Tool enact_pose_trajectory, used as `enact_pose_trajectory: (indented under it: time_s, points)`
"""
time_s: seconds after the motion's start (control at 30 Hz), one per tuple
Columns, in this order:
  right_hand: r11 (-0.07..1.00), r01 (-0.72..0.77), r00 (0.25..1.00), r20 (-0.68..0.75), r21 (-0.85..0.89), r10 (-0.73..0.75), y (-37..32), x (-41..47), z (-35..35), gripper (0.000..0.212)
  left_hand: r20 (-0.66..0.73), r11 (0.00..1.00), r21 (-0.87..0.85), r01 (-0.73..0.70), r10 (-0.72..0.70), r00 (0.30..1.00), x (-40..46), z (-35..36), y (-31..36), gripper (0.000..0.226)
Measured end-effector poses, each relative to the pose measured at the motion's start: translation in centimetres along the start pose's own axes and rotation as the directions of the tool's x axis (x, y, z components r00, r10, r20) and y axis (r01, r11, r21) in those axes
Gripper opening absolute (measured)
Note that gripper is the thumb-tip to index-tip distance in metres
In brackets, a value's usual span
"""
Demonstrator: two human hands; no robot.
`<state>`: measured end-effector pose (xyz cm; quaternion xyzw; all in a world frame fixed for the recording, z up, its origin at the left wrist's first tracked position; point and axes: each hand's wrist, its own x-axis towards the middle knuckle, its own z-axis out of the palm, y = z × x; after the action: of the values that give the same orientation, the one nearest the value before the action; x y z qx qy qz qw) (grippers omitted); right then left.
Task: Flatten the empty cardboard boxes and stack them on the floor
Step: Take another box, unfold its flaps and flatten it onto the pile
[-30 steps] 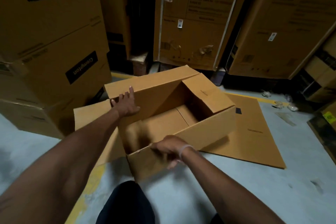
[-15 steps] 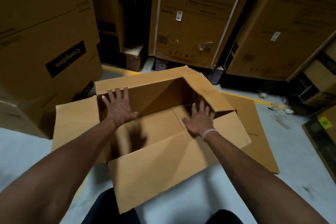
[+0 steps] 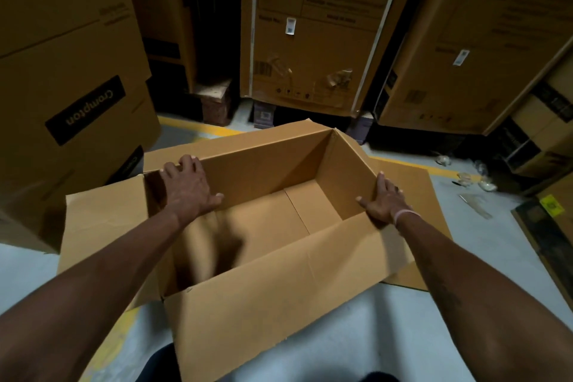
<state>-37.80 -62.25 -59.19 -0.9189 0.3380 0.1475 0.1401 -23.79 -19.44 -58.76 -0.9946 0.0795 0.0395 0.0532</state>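
Note:
An open, empty brown cardboard box (image 3: 279, 285) stands on the grey floor in front of me, all its top flaps spread outward. My left hand (image 3: 187, 187) grips the far left corner of the box, fingers curled over the rim. At the right end wall, my right hand (image 3: 384, 200) lies with straight fingers pressing on the folded-out flap. Under and behind the box's right side lies a flattened cardboard sheet (image 3: 412, 183).
Stacked Crompton cartons (image 3: 77, 96) rise close on the left. Tall cartons (image 3: 310, 40) line the back and right. A yellow floor line (image 3: 198, 129) runs behind the box. Plastic scraps (image 3: 474, 180) and a dark flat item (image 3: 545, 226) lie at right.
My right hand moved from inside the box to the right end, pushing that flap outward. My left hand shifted to the far left corner and curled over the rim. The view came closer.

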Motion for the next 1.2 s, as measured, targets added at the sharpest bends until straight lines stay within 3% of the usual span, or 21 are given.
enact_pose_trajectory:
  time_s: [0.13,0.27,0.43,0.47,0.53,0.6,0.73,0.83,0.9,1.0,1.03,1.1,1.17,1.2]
  points:
    - [0.997,-0.007,1.000,0.024,0.077,0.005,-0.2,-0.7,-0.6,0.102,0.164,0.988,-0.147,0.055,-0.030,0.986,-1.8,-0.9,3.9,0.120]
    - [0.957,-0.039,0.998,-0.030,0.286,0.049,0.9,-3.2,-0.5,0.096,0.119,0.933,-0.199,-0.301,0.328,0.937,-6.0,-2.0,10.8,0.106]
    - [0.874,-0.269,0.954,-0.011,0.404,0.299,3.2,-6.8,-1.6,0.103,-0.003,0.710,-0.240,-0.662,0.682,0.732,-13.2,-4.1,17.6,0.105]
    - [0.869,-0.270,0.953,-0.014,0.415,0.302,3.6,-7.1,-2.2,0.094,-0.001,0.679,-0.237,-0.695,0.715,0.699,-14.7,-4.2,18.5,0.111]
    - [0.832,-0.193,0.966,-0.048,0.521,0.254,3.7,-8.0,-4.0,0.055,0.017,0.642,-0.232,-0.731,0.754,0.657,-17.2,-4.4,19.9,0.122]
    - [0.801,-0.164,0.972,-0.047,0.576,0.232,3.1,-9.0,-6.2,0.037,0.040,0.652,-0.257,-0.713,0.744,0.667,-18.6,-5.0,20.7,0.127]
    - [0.692,-0.114,0.983,-0.017,0.713,0.180,1.5,-10.3,-10.6,0.046,0.099,0.712,-0.241,-0.659,0.694,0.713,-19.6,-9.4,21.0,0.106]
    - [0.675,-0.052,0.985,-0.072,0.736,0.155,0.2,-11.5,-13.7,0.048,0.104,0.758,-0.215,-0.616,0.644,0.758,-20.4,-13.5,21.0,0.100]
    - [0.660,-0.025,0.986,-0.091,0.750,0.141,-0.7,-11.8,-16.8,0.034,-0.022,0.741,-0.232,-0.630,0.644,0.765,-20.4,-15.9,20.2,0.091]
    - [0.632,0.018,0.985,-0.122,0.774,0.121,-2.0,-12.9,-22.6,0.020,-0.342,0.660,-0.288,-0.694,0.606,0.718,-19.8,-19.2,18.2,0.073]
    - [0.588,0.081,0.982,-0.167,0.805,0.093,-2.6,-14.2,-24.1,0.017,-0.430,0.628,-0.328,-0.706,0.567,0.703,-19.5,-20.6,17.6,0.067]
    - [0.370,0.253,0.962,-0.273,0.894,0.002,-4.0,-17.6,-26.4,0.014,-0.528,0.577,-0.423,-0.699,0.470,0.708,-18.9,-23.7,16.5,0.056]
    - [0.103,0.360,0.923,-0.338,0.927,-0.185,-5.5,-19.8,-27.6,0.041,-0.551,0.487,-0.568,-0.664,0.375,0.746,-17.7,-26.9,15.1,0.049]
    - [0.036,0.387,0.883,-0.359,0.921,-0.302,-6.4,-20.9,-28.0,0.060,-0.549,0.401,-0.660,-0.636,0.322,0.772,-17.1,-28.5,14.3,0.048]
